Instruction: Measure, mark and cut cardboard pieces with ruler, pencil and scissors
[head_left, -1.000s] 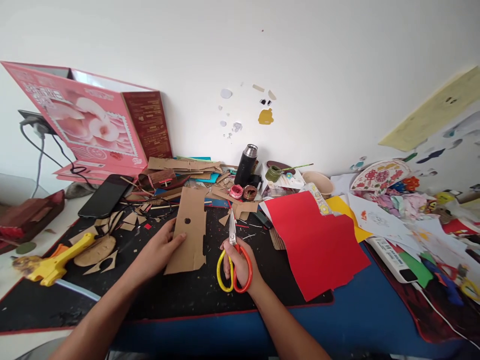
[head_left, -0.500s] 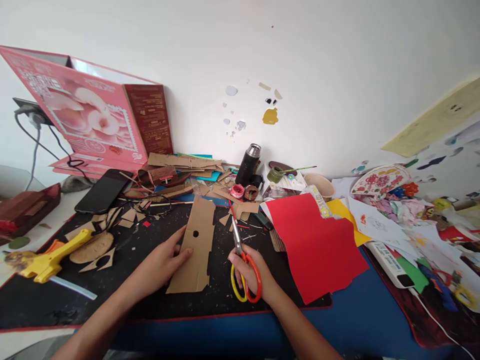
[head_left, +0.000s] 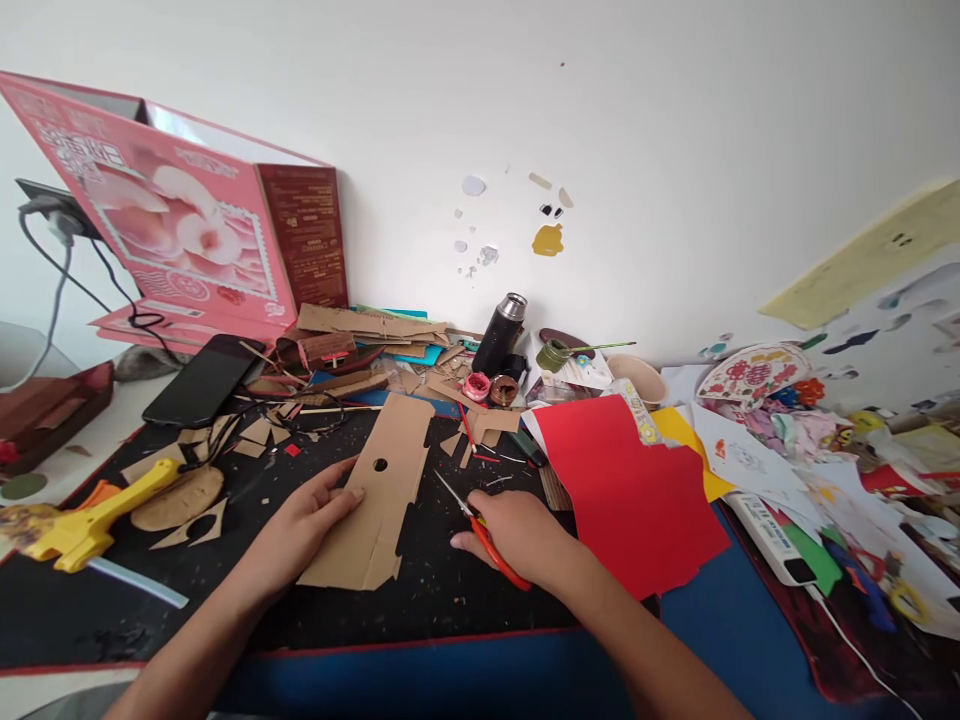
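Note:
A long strip of brown cardboard [head_left: 375,520] with a small round hole near its middle lies slanted over the black mat. My left hand [head_left: 315,515] grips its left edge, thumb on top and fingers at the side and beneath. To the right, my right hand [head_left: 517,535] is wrapped round the handles of a pair of scissors [head_left: 484,535], whose visible handle is orange-red. The blades point up and left toward the cardboard's notched right edge, apart from it. They look nearly closed.
Red paper [head_left: 626,485] lies right of my right hand. Behind stand a black flask [head_left: 499,340], paint jars [head_left: 476,387] and cardboard scraps [head_left: 360,322]. A yellow glue gun [head_left: 112,520] with a glue stick and a phone [head_left: 202,380] lie left. A pink box [head_left: 195,215] stands at the back.
My right hand has turned over, palm now down, and the scissors swung from pointing up to pointing up-left. The cardboard has tilted and shifted slightly left with my left hand.

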